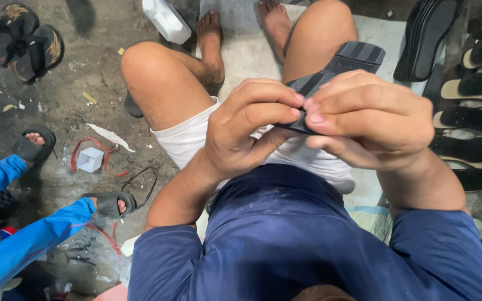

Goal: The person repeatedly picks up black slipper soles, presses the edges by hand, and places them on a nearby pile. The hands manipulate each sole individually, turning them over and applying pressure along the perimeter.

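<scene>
Over the lap, the left hand point(246, 131) and right hand point(366, 120) pinched, fingers curled tight, the near edge of a black ribbed strap point(338, 64), apparently mid-fitting, so the next move likely called for a steady, firm grip.

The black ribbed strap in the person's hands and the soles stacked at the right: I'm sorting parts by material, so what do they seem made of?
The ribbed strap looks like matte black woven fabric or soft rubber, going by its raised grey bands; which one is unclear. Both the left hand and right hand pinch it. The soles look like flat foam or rubber, black with tan edges.
</scene>
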